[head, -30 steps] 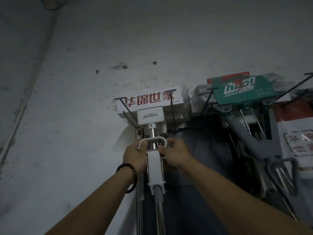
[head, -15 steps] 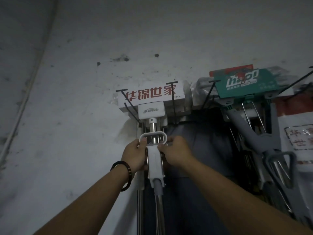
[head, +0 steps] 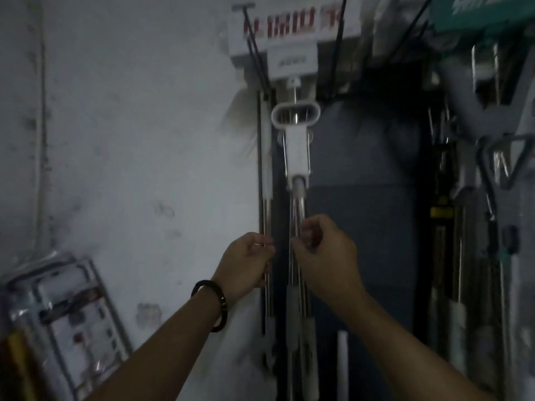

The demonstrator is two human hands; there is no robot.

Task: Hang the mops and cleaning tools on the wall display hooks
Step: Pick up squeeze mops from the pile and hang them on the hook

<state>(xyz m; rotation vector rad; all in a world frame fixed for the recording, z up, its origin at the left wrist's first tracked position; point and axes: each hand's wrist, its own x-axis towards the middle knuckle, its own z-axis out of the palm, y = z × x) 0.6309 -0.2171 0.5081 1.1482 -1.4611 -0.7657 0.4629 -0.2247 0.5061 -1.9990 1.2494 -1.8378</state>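
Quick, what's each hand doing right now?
Left hand: grips the left steel pole.
Right hand: grips the white mop's steel handle.

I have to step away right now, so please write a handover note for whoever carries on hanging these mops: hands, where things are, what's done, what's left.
Left hand: grips the thin metal pole beside the wall.
Right hand: holds the shaft of the white mop.
Done: the white mop hangs head-up on the black wire hooks; the grey mops hang to its right.
Left: probably let go once both poles hang straight. The packaged item leaning on the wall at lower left is not hung yet, if it belongs up there.
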